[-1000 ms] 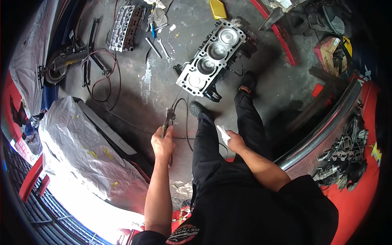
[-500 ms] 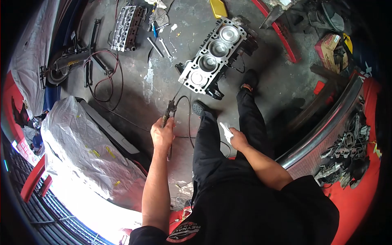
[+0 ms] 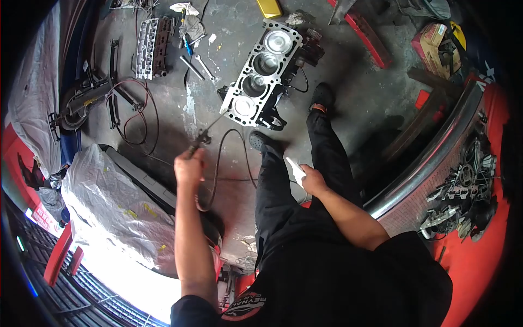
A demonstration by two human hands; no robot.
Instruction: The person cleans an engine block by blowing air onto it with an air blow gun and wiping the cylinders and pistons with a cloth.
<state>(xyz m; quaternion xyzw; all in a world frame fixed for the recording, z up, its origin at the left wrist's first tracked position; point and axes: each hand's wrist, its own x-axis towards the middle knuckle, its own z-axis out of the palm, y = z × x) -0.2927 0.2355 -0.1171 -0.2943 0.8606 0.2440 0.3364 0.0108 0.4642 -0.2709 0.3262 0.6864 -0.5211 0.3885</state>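
My left hand [image 3: 189, 168] is closed around the handle of an air blow gun [image 3: 202, 138]. Its thin nozzle points up and right, with the tip by the near corner of an engine block [image 3: 262, 79]. From the gun a dark hose [image 3: 220, 155] loops down and across the floor. The block lies on the floor with its cylinder bores and pistons facing up. Close to my thigh, my right hand [image 3: 313, 181] grips a white cloth [image 3: 296, 169], perhaps paper; part of it is hidden in the fingers.
A cylinder head [image 3: 152, 49] lies at the upper left, near a wrench [image 3: 205, 67] and a metal tube [image 3: 191, 67]. A plastic-covered panel [image 3: 117, 204] stands at left. Metal parts [image 3: 463, 191] lie at right beyond a chrome bumper [image 3: 425, 155]. A yellow container [image 3: 268, 7] is at the top.
My left hand has moved left with the blow gun, and the hose now bows out wider. The whole view has shifted, so the block appears farther left. My right hand still holds the cloth.
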